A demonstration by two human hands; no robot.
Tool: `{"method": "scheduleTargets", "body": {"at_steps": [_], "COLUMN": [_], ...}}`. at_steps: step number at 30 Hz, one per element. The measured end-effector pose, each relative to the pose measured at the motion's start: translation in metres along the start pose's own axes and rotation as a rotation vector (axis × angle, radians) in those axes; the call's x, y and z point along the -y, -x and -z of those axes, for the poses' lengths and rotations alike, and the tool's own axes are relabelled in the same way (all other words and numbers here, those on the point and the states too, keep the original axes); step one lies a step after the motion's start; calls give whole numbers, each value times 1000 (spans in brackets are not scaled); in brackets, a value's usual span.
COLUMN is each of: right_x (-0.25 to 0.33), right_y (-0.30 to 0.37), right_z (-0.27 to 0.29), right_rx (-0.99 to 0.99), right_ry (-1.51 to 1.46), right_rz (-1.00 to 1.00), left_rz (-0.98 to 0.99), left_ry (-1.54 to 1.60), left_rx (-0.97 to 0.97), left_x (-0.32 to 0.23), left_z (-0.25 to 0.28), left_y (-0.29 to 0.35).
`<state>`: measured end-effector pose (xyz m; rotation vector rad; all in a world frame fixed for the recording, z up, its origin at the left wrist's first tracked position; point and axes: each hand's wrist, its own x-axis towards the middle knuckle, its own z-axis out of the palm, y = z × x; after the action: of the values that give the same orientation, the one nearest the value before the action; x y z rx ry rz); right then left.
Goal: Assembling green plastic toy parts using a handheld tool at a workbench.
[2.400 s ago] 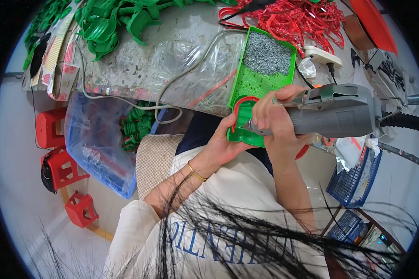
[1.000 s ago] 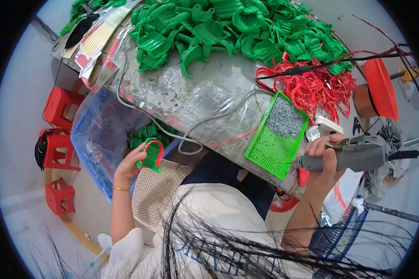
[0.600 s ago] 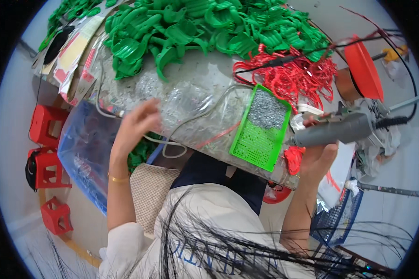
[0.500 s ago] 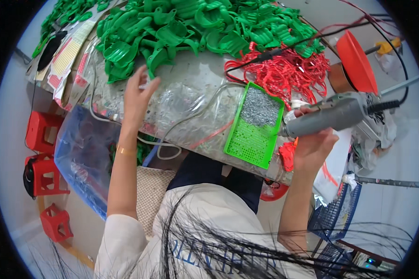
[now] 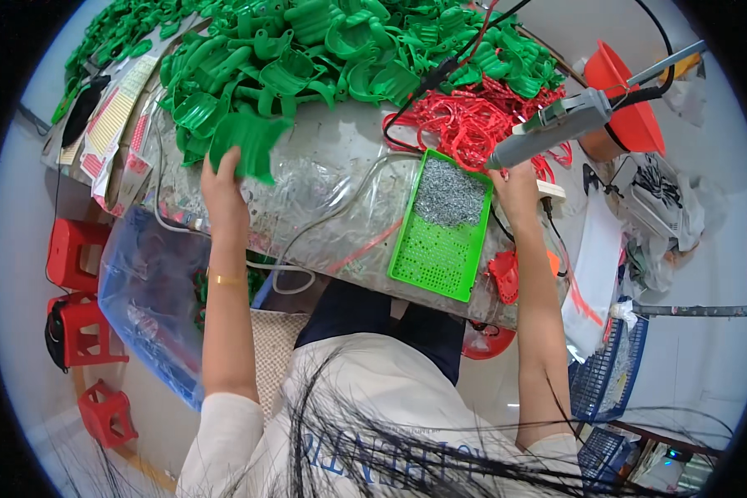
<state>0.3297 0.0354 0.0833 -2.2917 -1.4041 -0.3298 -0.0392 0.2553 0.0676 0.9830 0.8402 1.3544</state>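
Raised over the left part of the bench, my left hand (image 5: 224,195) grips a curved green moulded plastic piece (image 5: 247,145) by its lower left edge. Its exact kind I cannot make out. My right hand (image 5: 519,187) is closed round the front end of a grey electric screwdriver (image 5: 552,131), which slants up to the right. This hand is beside a heap of red straps (image 5: 465,116), and its fingers are partly hidden. Just left of it sits a bright green perforated tray (image 5: 436,278), its far half filled with small silvery screws (image 5: 452,192).
A large pile of green plastic pieces (image 5: 295,70) covers the back of the bench. A pale cable (image 5: 340,212) crosses the bench top. At right are a red bowl (image 5: 627,91) and a white power strip (image 5: 552,192); a blue plastic-lined bin (image 5: 149,290) stands at left.
My left hand has picked up a green piece from the pile's edge and brought it nearer. My right hand has moved away from me toward the red straps, tilting the screwdriver upward.
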Motion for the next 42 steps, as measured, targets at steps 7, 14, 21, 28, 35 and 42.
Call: {"method": "scheduleTargets", "body": {"at_steps": [7, 14, 21, 28, 35, 42], "right_x": [-13, -14, -4, 87, 133, 139], "right_y": [-12, -11, 58, 109, 105, 116], "right_z": [8, 60, 125, 142, 87, 63], "right_rx": [-178, -165, 129, 381, 388, 337], "right_ry": [-111, 205, 28, -697, -681, -582], "right_rz": [137, -139, -329, -34, 314, 304], "left_rz": [1095, 1385, 1068, 1136, 1245, 1246], "left_ry": [612, 784, 665, 703, 713, 792], "left_rx": [331, 315, 542, 706, 716, 594], "left_x": [-4, 11, 5, 11, 23, 13], "left_z": [33, -10, -23, -26, -32, -29], "left_y": [132, 185, 171, 177, 186, 190]}}
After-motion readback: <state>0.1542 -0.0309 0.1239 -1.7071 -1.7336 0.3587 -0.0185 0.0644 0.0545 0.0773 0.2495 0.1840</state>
